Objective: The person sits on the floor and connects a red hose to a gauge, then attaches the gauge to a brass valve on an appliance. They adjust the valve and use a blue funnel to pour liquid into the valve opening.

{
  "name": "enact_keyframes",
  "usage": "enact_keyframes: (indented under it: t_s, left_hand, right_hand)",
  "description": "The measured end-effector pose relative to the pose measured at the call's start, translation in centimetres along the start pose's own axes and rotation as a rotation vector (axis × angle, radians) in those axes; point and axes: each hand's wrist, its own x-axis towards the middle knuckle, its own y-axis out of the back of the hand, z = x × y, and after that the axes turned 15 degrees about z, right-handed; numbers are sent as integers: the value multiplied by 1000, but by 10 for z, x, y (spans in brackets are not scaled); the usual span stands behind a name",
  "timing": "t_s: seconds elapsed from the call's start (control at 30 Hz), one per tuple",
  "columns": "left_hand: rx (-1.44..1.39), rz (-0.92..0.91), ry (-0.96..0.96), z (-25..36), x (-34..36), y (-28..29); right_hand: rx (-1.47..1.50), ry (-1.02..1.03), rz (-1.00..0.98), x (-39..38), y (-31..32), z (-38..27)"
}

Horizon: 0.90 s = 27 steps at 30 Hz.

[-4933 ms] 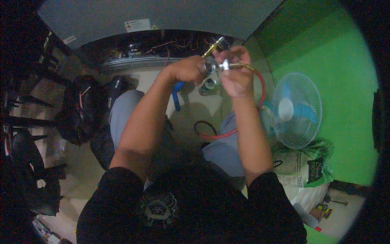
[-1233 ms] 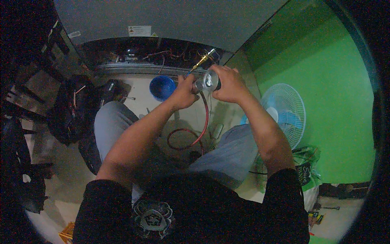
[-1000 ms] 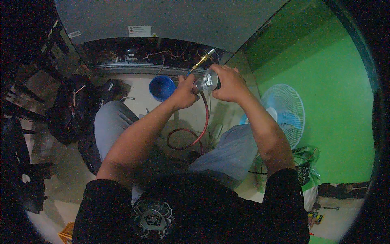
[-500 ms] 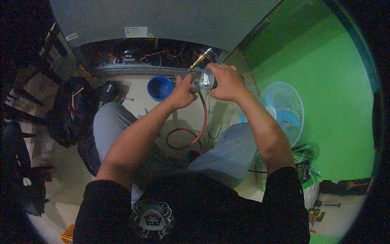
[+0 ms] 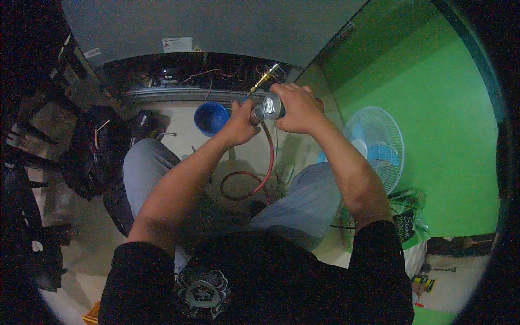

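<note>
My left hand (image 5: 241, 123) is closed around a brass fitting (image 5: 264, 78) with a thin blue stem, its tip angled up and to the right. A small grey round-ended piece (image 5: 257, 113) shows at the same hand's fingers. From beneath it a red hose (image 5: 271, 157) hangs down and loops on the floor. My right hand (image 5: 299, 108) grips a silver-ended can (image 5: 272, 106) from the right, fingers wrapped over its dark side. The can's shiny end faces left, right beside the grey piece; whether they touch, I cannot tell.
Ahead stands a large grey appliance (image 5: 216, 24), its dark lower bay (image 5: 189, 73) showing thin tubing. A blue bowl (image 5: 211, 118) sits on the floor before it. At right are a fan (image 5: 379, 146), a green panel (image 5: 433, 119) and a plastic bag (image 5: 409, 216). A black bag (image 5: 95, 151) lies left.
Both hands have shifted very slightly left with what they hold, and the view has moved a little. Both grips look the same.
</note>
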Motion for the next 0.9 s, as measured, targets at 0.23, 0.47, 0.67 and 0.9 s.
enact_keyframes:
  t_s: [0.23,0.47,0.67,0.9]
  left_hand:
    - [-16,0,39,3,-2,1]
    - [-11,22,17,1,-2,0]
    - [0,24,-37,-5,-1,-2]
    - [12,42,-6,-8,0,-4]
  right_hand:
    - [-5,1,-15,0,2,-1]
    - [0,-19,-53,1,4,-3]
    - [-8,3,-2,-1,-1,-1]
    - [30,-28,-17,0,-6,0]
